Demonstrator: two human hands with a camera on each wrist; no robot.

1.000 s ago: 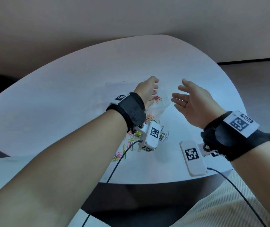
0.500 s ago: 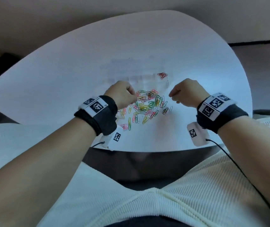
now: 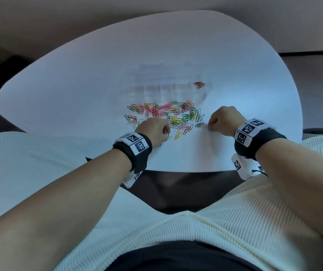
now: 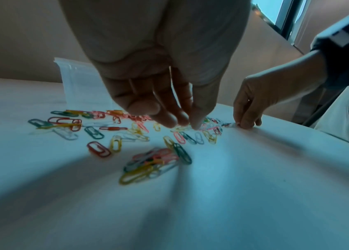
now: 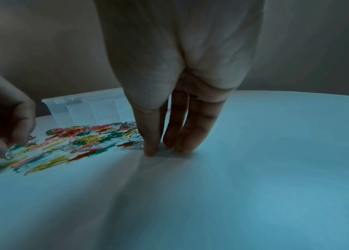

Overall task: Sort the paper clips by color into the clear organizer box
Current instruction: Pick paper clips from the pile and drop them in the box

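Your left hand (image 3: pixel 153 129) hangs with fingers bunched over the loose paper clips (image 3: pixel 168 116) mid-frame; whether it holds 1, you cannot tell. Your right hand (image 3: pixel 222 121) presses fingertips together on the white table (image 3: pixel 78 90). Only a few red clips (image 3: pixel 199 84) sit in the clear organizer box (image 3: pixel 168 83) above; most sorting remains.

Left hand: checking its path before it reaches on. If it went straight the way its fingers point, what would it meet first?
The left hand points down into the loose paper clips; it would probably meet them, then the white table.
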